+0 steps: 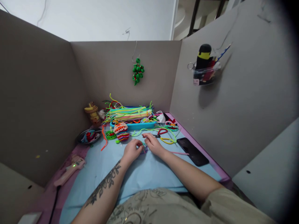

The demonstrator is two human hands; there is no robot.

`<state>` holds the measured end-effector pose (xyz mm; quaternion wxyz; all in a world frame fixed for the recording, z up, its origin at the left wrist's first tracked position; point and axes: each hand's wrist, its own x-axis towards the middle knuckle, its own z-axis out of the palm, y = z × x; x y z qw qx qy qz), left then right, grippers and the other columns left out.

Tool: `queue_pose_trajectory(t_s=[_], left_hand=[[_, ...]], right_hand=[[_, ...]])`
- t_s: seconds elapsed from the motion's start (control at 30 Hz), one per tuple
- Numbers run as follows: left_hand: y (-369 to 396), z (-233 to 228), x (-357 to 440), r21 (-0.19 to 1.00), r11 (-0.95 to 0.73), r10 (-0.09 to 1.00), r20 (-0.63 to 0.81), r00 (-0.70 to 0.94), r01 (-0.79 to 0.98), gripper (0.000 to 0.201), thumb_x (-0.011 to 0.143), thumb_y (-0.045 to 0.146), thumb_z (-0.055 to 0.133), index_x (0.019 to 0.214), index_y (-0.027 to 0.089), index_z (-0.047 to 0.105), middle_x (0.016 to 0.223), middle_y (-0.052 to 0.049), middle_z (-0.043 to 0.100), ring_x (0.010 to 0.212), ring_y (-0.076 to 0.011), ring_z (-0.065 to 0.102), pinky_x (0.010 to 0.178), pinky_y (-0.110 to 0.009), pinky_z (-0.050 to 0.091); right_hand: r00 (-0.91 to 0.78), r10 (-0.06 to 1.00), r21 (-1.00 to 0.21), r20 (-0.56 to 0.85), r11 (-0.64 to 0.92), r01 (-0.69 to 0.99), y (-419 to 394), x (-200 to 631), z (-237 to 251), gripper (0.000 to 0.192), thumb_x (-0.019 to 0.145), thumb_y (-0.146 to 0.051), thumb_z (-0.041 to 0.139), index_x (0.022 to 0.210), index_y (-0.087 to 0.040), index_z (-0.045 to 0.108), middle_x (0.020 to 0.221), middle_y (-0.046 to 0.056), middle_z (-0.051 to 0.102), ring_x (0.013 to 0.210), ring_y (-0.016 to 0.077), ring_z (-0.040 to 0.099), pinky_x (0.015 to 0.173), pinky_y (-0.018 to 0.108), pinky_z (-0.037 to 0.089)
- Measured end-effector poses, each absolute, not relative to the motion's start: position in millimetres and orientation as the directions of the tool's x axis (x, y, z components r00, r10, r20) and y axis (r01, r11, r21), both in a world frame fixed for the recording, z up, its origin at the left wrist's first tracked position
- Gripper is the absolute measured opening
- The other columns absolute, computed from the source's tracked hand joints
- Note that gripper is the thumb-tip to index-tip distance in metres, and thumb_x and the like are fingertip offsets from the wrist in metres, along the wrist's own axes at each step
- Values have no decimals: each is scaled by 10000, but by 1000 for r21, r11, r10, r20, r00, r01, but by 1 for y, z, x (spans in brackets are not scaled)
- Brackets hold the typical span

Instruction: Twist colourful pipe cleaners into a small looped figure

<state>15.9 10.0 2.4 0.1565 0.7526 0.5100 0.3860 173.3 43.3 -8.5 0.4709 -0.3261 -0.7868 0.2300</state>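
My left hand [133,150] is closed, thumb and fingertips pinching a small purple and teal pipe cleaner piece [145,150] low over the blue cloth. From the other side, my right hand [153,144] meets it, with bent fingers pointing left and fingertips at the same piece; its exact grip is partly hidden. Just beyond the right hand lie pliers [163,136] with red and yellow handles. A light green pipe cleaner [137,133] curves across the cloth behind the hands. A pink pipe cleaner [179,153] lies beside my right wrist.
A blue tray [140,125] heaped with pipe cleaners stands at the back. Striped pipe cleaner pieces [121,132] sit before it. A dark bowl [80,138] and pink glue gun [74,169] are left; a phone [192,151] lies right. Grey panels [116,73] enclose the table.
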Motion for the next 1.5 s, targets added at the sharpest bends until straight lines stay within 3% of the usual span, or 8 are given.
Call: queue_pose_trajectory(t_s=[0.1,0.27,0.43,0.63,1.0,1.5], left_hand=[[10,1,16,639,-442,885,426,189,630,96,695,239,563,713,191,644,701,-35,583,654,-157,500,601,-258,352],[11,-1,16,631,-419,896,402,187,653,132,722,257,537,732,190,650,712,-34,587,672,-156,506,617,-254,360],[15,-5,14,642,-428,887,434,160,636,96,708,251,560,733,195,633,704,-26,598,645,-150,507,595,-246,355],[16,-4,14,672,-410,895,426,130,617,88,702,266,566,726,189,602,711,-22,588,631,-148,498,572,-243,347],[14,-4,16,597,-440,878,441,183,671,113,752,274,513,724,188,582,704,-14,581,617,-134,482,577,-243,347],[13,-4,16,551,-420,883,432,184,721,96,752,254,517,732,183,577,715,-5,580,647,-132,501,592,-239,362]], right_hand=[[-324,727,-658,606,686,309,48,179,-8,276,857,-174,393,1045,-204,591,954,64,543,926,163,516,845,329,413],[-371,766,-654,525,642,400,51,184,-13,216,789,-125,500,897,-191,675,767,37,549,743,146,530,718,291,433],[-401,809,-690,429,581,433,50,183,-14,162,727,-73,534,769,-178,651,733,17,593,720,139,537,671,259,414],[-428,814,-702,392,566,432,50,180,-15,154,696,-52,509,733,-166,606,697,-7,570,677,120,512,621,224,385],[-459,820,-717,343,544,436,47,180,-12,64,720,-119,529,704,-153,580,654,-21,531,618,101,467,572,203,350],[-430,800,-676,419,591,440,45,179,-10,78,716,-123,526,658,-149,570,644,-19,513,627,98,461,582,201,328]])
